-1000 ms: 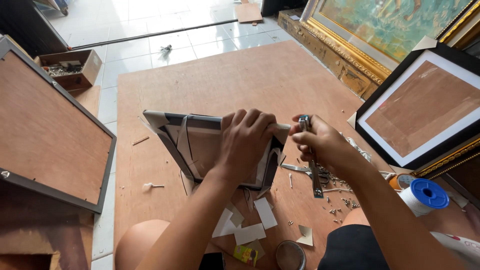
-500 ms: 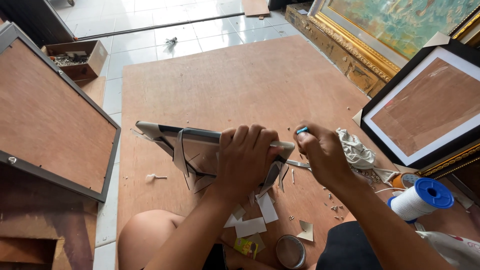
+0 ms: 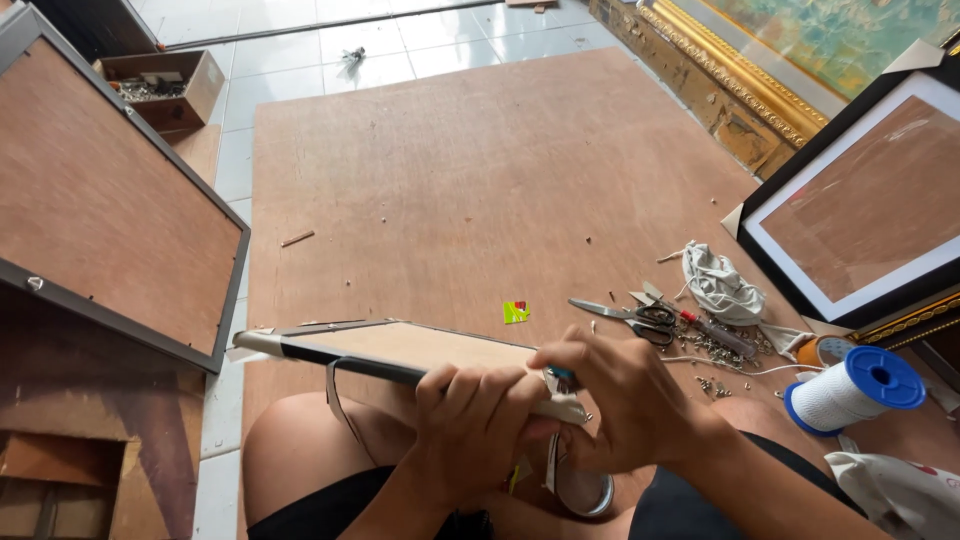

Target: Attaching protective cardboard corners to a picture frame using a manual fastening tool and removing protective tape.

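A small picture frame with a dark edge and a brown backing lies nearly flat over my knees. A thin strap hangs from its underside. My left hand grips the frame's near edge, fingers curled over it. Just to its right, my right hand closes on a small tool with a blue tip, held against the frame's near right corner. The rest of the tool is hidden in my fist.
A plywood sheet covers the floor. On it lie scissors, small screws, a grey cloth, a green scrap and a blue-capped string spool. A large backed frame leans left, a black frame right, and a tape roll sits by my leg.
The small frame tipped from standing on edge to nearly flat and came lower over my knees. My right hand moved from its right side to the near corner.
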